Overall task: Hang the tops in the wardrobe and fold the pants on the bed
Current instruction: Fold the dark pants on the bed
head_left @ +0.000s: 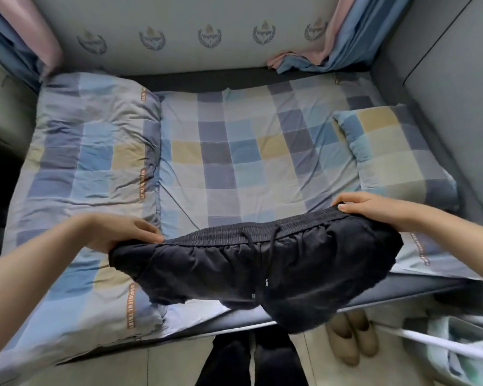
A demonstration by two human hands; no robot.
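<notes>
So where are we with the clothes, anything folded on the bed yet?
Nothing finished shows: no folded pants lie on the checked sheet, and the wardrobe is out of view, so the tops cannot be judged. In hand: the left hand and right hand each grip one end of the waistband of the dark pants, held spread above the bed's near edge, unfolded. Left: laying them down and folding.

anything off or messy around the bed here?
Nothing damaged or spilled. Curtains lie bunched on the far edge of the bed. The black pants are held up by the waistband in left hand and right hand, legs hanging past the bed's near edge.
</notes>
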